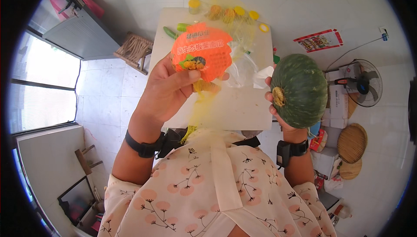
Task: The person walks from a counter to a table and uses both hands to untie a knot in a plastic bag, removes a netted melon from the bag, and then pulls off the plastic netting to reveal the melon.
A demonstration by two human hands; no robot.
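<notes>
My left hand (167,90) pinches a yellow mesh bag, its thumb on the bag's bright orange printed label (213,56). The yellow netting (200,113) hangs below that hand, and more spreads over the table behind it. A round dark green pumpkin (302,91) with a dry tan stem rests in my right hand (289,128), just beyond the table's right edge. My right fingers curl around its left side, and the pumpkin covers part of that hand. A crumpled clear plastic bag (242,68) lies on the white table (234,117) between my hands.
Several yellow-lidded jars (194,5) line the table's far edge, near a yellow ring (263,28). Green vegetables (170,32) lie at the far left. A wooden stool (134,51) stands left of the table. On the right are a fan (364,83), boxes and a woven tray (352,143).
</notes>
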